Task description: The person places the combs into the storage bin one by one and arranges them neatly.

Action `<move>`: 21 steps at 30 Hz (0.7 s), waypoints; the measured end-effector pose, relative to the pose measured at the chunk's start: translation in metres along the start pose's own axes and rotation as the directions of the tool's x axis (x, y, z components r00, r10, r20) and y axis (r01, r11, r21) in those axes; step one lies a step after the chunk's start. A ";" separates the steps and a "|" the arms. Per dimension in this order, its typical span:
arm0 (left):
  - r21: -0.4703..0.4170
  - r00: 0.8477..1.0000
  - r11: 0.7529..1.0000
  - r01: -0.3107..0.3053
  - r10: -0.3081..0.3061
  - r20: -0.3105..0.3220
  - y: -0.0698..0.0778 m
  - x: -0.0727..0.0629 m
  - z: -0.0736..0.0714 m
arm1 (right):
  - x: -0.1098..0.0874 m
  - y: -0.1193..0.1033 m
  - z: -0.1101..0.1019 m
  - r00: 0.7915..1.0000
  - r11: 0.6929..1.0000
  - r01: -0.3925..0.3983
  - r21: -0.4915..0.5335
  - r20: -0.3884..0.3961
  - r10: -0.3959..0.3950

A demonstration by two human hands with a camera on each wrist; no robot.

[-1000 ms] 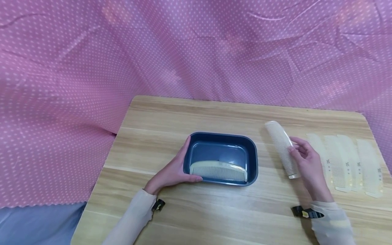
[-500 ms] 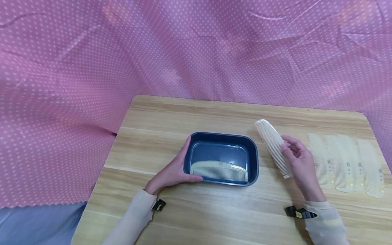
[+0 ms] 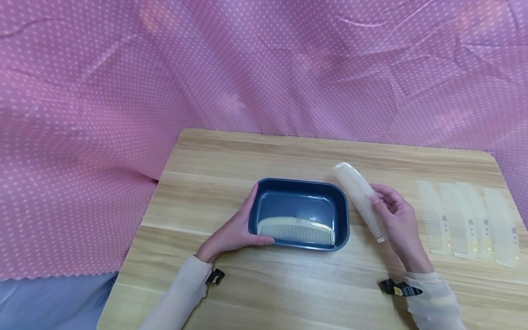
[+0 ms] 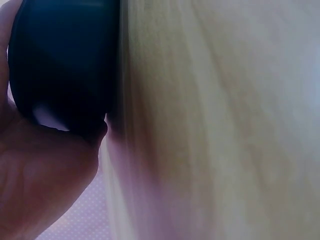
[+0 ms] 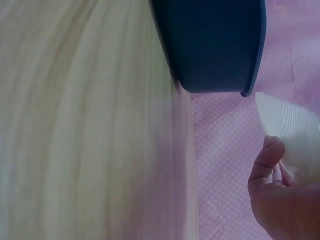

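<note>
A dark blue rectangular box (image 3: 303,184) stands on the table with a pale comb (image 3: 296,230) lying along its near wall. My left hand (image 3: 235,229) grips the box's left end, thumb along the front rim and fingers at the back left corner. In the left wrist view the hand (image 4: 45,175) wraps the dark box wall (image 4: 60,60). Just right of the box, my right hand (image 3: 398,220) pinches a second pale comb (image 3: 358,199) by its spine, tilted with its top toward the box. The right wrist view shows this comb (image 5: 290,125) raised off the tabletop.
Several pale combs (image 3: 455,220) lie in a row at the right of the wooden table (image 3: 288,293), with dark markings along their spines. Pink dotted cloth (image 3: 264,68) hangs behind the table's back edge. Each wrist wears a black strap (image 3: 400,288).
My right hand has carried its comb leftward, away from the row of combs and up to the box's right side. The left hand and the box have stayed in place.
</note>
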State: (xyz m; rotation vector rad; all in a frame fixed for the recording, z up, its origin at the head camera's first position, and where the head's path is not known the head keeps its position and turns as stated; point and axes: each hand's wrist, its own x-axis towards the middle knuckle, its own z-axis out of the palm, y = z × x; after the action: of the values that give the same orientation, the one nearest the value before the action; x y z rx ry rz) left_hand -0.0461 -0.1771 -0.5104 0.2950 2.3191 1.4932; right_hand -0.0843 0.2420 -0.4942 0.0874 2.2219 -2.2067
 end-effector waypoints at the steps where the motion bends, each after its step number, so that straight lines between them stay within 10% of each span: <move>1: -0.002 1.000 1.000 0.006 -0.006 -0.001 0.001 0.000 0.000 | 0.000 -0.001 0.002 1.000 1.000 0.005 0.004 0.007 -0.005; 21: -0.028 1.000 1.000 0.009 -0.009 -0.006 0.005 -0.002 0.002 | -0.007 -0.018 0.042 0.987 0.991 0.021 -0.129 0.163 0.000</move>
State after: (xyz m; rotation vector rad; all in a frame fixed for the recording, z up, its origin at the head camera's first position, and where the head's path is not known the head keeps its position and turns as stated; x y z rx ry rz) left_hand -0.0432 -0.1743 -0.5063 0.2728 2.2988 1.5234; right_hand -0.0793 0.1998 -0.4760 -0.1029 2.2727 -1.9869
